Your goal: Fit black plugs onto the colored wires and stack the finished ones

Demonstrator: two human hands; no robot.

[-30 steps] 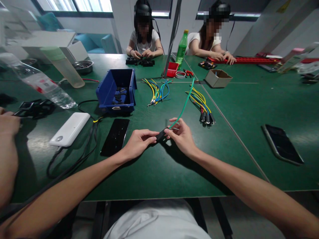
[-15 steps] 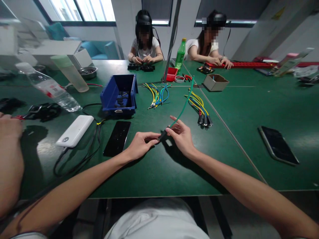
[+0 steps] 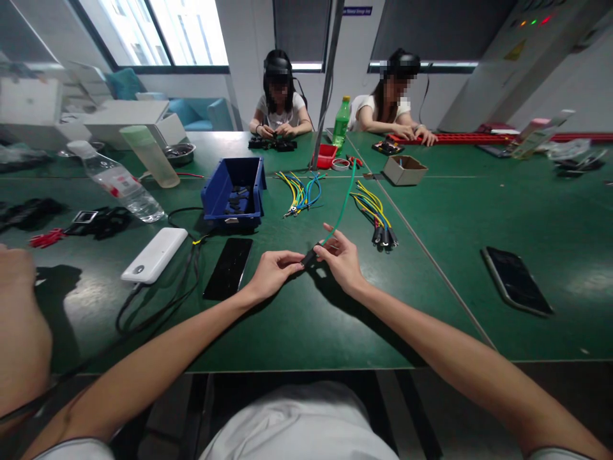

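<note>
My left hand (image 3: 271, 271) pinches a small black connector (image 3: 309, 257) just above the green table (image 3: 297, 326). My right hand (image 3: 341, 260) pinches the near end of a green wire (image 3: 343, 207) where it meets that connector. The wire rises up and away toward the far side. Both hands are closed and almost touch each other. A black phone (image 3: 228, 268) lies flat just left of my left hand.
A blue bin (image 3: 234, 190) of black parts stands behind the phone, a white power bank (image 3: 154, 255) with cables to its left. Loose coloured wires (image 3: 301, 189) and a bundle with black ends (image 3: 378, 217) lie beyond. Another phone (image 3: 516, 289) lies right. Two people work opposite; someone's arm (image 3: 22, 332) is at left.
The view has tilted up, so hands and table sit slightly higher and farther. My hands keep the same grip on connector and wire.
</note>
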